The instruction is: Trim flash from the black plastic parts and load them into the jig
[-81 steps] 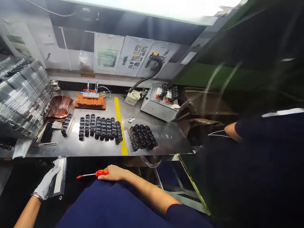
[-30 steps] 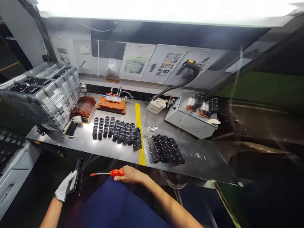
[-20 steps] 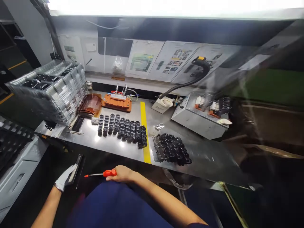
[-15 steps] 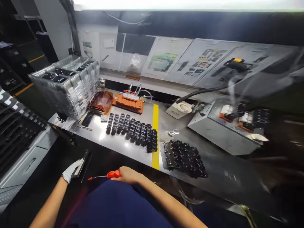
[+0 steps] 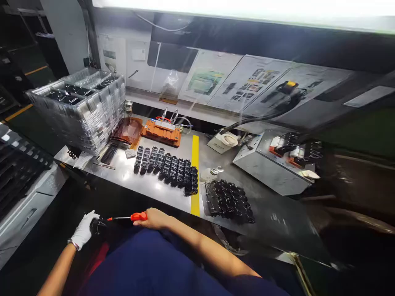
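Note:
My left hand (image 5: 82, 232), in a white glove, is closed around a small black plastic part (image 5: 98, 224) in front of the bench edge. Its fingers hide some of the part. My bare right hand (image 5: 152, 218) grips the handle of a red air blow gun (image 5: 138, 216), close to my body. The gun's thin metal nozzle points left, and its red tip is just short of the black part. Rows of similar black parts (image 5: 173, 168) lie on the metal bench beyond my hands, and another cluster of black parts (image 5: 228, 201) sits right of the yellow stripe.
Stacked clear plastic trays (image 5: 89, 119) stand at the bench's left end. An orange fixture (image 5: 162, 133) with tubes is at the back. To the right are a white box with a black hose (image 5: 224, 141) and a sloped grey machine (image 5: 268, 168). A yellow stripe (image 5: 195, 203) crosses the bench.
The part in my left hand has turned, showing its end rather than a long grey side. The gun's tip is now level with the part and nearer to it. The view has shifted slightly.

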Available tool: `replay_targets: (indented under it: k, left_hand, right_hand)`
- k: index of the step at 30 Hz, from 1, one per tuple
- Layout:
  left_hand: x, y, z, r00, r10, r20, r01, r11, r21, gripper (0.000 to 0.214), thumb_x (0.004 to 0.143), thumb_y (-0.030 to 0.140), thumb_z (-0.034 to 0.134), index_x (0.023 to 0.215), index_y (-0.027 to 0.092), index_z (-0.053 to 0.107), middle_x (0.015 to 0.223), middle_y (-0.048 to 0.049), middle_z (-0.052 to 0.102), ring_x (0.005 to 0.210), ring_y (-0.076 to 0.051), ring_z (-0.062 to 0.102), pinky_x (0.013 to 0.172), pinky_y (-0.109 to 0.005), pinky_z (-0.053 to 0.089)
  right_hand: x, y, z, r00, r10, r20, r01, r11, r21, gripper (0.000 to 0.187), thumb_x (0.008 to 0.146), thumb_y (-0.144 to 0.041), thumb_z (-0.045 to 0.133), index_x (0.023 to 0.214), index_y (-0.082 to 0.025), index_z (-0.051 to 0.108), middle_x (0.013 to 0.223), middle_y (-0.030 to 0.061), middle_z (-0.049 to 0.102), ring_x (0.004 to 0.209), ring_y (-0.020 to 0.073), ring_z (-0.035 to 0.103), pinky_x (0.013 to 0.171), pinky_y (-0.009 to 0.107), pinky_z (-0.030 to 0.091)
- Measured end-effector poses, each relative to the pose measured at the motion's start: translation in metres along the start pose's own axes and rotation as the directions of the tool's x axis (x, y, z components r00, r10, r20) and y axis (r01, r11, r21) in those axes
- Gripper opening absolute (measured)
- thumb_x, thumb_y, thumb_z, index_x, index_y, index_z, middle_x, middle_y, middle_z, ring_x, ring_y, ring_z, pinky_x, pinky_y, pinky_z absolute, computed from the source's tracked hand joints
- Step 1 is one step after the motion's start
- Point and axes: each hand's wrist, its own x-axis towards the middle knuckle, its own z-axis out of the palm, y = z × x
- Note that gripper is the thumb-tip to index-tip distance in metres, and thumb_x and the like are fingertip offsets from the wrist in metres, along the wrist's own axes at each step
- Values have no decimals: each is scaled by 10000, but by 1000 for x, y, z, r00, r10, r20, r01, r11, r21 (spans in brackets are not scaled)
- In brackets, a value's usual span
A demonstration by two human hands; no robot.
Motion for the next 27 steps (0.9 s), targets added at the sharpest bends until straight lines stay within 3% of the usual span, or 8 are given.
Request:
replay_targets:
  k: [4,6,8,11,14,19,24,27]
  left_hand:
    - [-3,1,-10,994,-65,93,94,928,-361,523,430,310,815,912,175,664,1015,-95,708,1069,-309,616,1012,-426,434]
    - [-1,15,-14,977,-190,96,211,804,-556,540,523,398,793,989,175,637,1001,-86,707,979,-261,657,912,-372,503]
    - [3,36,-13,950,-311,39,267,740,-617,485,664,461,692,1043,171,607,980,-84,704,886,-215,675,802,-328,536]
    - [16,65,-6,928,-334,-163,255,891,-375,338,741,446,605,882,139,604,839,-91,694,739,-202,662,655,-304,525]
    - [35,78,2,919,-303,-254,238,937,-256,260,712,409,640,761,158,590,820,-78,685,788,-213,640,685,-289,492]
    - [50,77,6,923,-270,-272,223,956,-192,266,701,425,649,760,173,588,837,-67,687,817,-219,627,743,-295,469]
    - [47,80,7,939,-234,-250,198,967,-160,316,731,449,622,854,158,617,919,-96,696,873,-233,632,775,-305,468]
    - [40,82,6,964,-186,-190,156,974,-164,377,751,490,595,921,158,645,956,-90,703,902,-228,636,782,-291,472]
  right_hand:
    - [0,2,3,999,-23,22,24,999,-41,698,693,-819,418,777,-181,687,737,75,657,679,219,633,521,254,379]
    - [-1,1,6,999,-33,24,34,998,-48,704,695,-821,413,779,-180,691,744,81,664,693,228,641,535,259,392]
    - [-3,-2,11,997,-69,26,70,996,-54,695,713,-813,404,763,-182,691,742,85,671,700,234,647,551,264,402]
    - [-3,-9,18,993,-120,6,120,990,-79,645,754,-773,411,793,-191,688,772,89,692,732,240,659,588,267,418]
    - [-1,-13,23,992,-124,-27,119,983,-137,635,787,-749,393,849,-188,683,817,101,706,774,254,668,630,276,435]
    - [1,-16,26,991,-132,-36,123,973,-196,644,804,-743,367,826,-182,682,804,110,712,759,261,674,642,288,447]
    - [1,-16,27,992,-125,-21,118,973,-196,641,796,-747,385,829,-184,689,811,109,712,773,263,672,646,286,445]
    - [3,-14,24,993,-80,-88,65,984,-165,657,806,-751,352,881,-189,683,826,103,711,787,259,670,651,285,440]
